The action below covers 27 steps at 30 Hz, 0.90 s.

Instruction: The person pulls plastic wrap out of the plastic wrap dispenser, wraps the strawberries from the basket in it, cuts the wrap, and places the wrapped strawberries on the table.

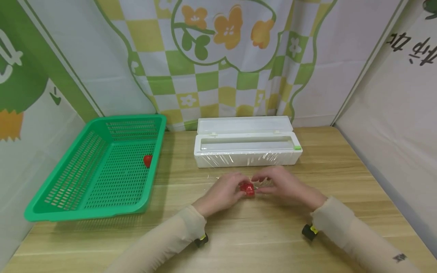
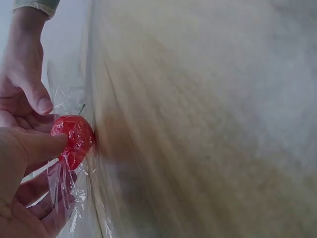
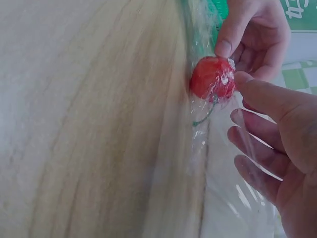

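Observation:
A small red fruit with a thin green stem, its exact kind unclear, lies in clear plastic film on the table. My left hand holds it between the thumb and curled fingers. From the other side my right hand comes in, its thumb touching the wrapped fruit and its other fingers spread apart at the film. The film's folds bunch around the fruit in the left wrist view.
A white film dispenser box with its lid raised stands behind the hands. At the left sits a green perforated basket holding another red piece. Printed curtains enclose the wooden table.

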### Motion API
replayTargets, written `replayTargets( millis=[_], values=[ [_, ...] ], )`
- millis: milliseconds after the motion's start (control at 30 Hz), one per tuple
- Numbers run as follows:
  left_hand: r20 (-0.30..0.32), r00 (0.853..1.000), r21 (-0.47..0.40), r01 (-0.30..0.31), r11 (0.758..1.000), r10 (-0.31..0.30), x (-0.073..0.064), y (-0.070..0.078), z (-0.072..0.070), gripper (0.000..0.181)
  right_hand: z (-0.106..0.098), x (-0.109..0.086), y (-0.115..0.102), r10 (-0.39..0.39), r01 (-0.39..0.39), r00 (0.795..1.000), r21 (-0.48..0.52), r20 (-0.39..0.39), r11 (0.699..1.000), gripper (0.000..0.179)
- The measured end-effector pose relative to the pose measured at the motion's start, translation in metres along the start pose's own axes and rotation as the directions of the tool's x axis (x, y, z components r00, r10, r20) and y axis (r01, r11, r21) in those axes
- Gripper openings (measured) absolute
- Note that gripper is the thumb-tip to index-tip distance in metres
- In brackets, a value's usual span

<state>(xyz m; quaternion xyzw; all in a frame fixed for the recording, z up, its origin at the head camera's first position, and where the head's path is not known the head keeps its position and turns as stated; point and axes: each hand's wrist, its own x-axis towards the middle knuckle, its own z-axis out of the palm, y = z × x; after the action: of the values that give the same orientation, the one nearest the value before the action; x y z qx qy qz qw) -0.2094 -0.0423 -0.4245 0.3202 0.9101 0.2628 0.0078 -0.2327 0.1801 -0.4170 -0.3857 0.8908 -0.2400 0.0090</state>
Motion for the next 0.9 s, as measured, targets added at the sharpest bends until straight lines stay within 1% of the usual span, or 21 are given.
replayTargets(
  millis=[167,233,433,500,567,700,833,900],
  values=[
    [0.004,1.000,-0.011,0.012,1.000,-0.012,0.003,-0.003,0.000,0.020,-0.004,0.001,-0.006,-0.106,0.104,0.994,-0.062,-0.038,0.993,0.022],
    [0.001,1.000,-0.016,0.018,1.000,-0.018,0.004,-0.005,0.001,0.019,-0.004,0.001,-0.008,-0.122,0.118,0.991,-0.074,-0.048,0.990,0.022],
    [-0.011,1.000,-0.027,0.029,0.999,-0.029,0.006,-0.008,0.001,0.019,0.002,0.003,-0.007,-0.122,0.111,0.989,-0.116,-0.089,0.987,0.027],
    [-0.007,0.999,-0.037,0.046,0.998,-0.046,0.006,-0.009,0.001,0.021,0.005,0.004,-0.006,-0.120,0.108,0.988,-0.121,-0.101,0.987,0.029],
    [-0.002,0.998,-0.046,0.067,0.997,-0.067,0.006,-0.010,0.001,0.024,0.008,0.005,-0.005,-0.103,0.090,0.989,-0.121,-0.105,0.989,0.029],
    [0.003,0.995,-0.050,0.098,0.994,-0.098,0.006,-0.012,0.000,0.026,0.012,0.008,-0.005,-0.044,0.034,0.994,-0.100,-0.097,0.994,0.028],
    [-0.010,0.995,-0.044,0.096,0.994,-0.097,0.006,-0.012,-0.002,0.022,0.014,0.011,-0.005,-0.012,0.006,0.996,-0.066,-0.094,0.998,0.026],
    [-0.016,0.995,-0.037,0.100,0.994,-0.101,0.005,-0.012,-0.003,0.023,0.014,0.012,-0.004,0.003,-0.006,0.996,-0.035,-0.087,0.999,0.025]
  ],
)
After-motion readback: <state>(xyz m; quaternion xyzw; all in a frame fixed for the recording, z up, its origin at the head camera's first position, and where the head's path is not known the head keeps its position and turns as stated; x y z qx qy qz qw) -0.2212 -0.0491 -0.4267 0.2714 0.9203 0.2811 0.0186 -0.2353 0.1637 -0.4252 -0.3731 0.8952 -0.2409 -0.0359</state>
